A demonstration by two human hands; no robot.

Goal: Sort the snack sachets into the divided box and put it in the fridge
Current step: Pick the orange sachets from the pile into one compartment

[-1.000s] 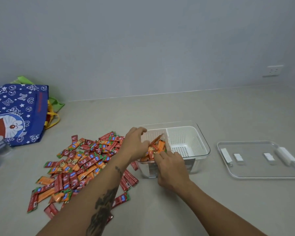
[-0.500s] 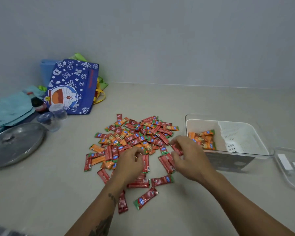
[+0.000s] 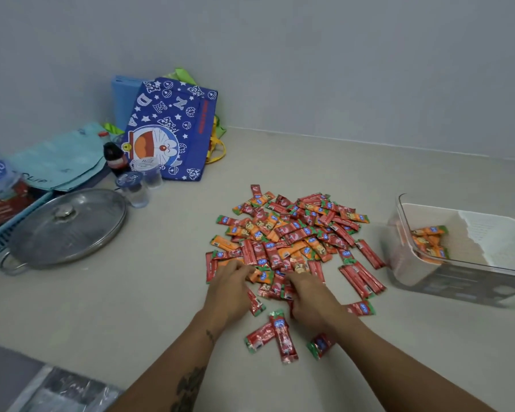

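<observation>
left hand (image 3: 228,288): sitting palm down at the near left edge of the pile, centre of frame. Fingers are curling into the sachets; whether they are actually gripping one, can't tell, the tips are buried.
right hand (image 3: 308,295): sitting palm down at the near edge of the pile, just right of the left hand. Fingers are bending down onto red sachets; a grip on any one of them, can't tell.
sachet pile (image 3: 292,233): red and orange sachets lying mixed on the counter (image 3: 280,162), centre of frame, spreading away from both sets of fingertips toward the wall. An orange sachet (image 3: 262,276) is lying between the two hands, touching the left fingertips.
stray sachets (image 3: 281,337): a few red ones lying nearer the camera than the hands, between the two forearms.
divided box (image 3: 405,209): sitting at the right edge of frame, well apart from both hands. Its left compartment is holding a few orange sachets (image 3: 428,242); the right compartment is partly cut off by the frame.
clutter, upper left: blue cartoon bag (image 3: 173,129) leaning at the wall, steel pan lid (image 3: 66,224), two small lidded cups (image 3: 140,181), dark bottle (image 3: 113,157).
</observation>
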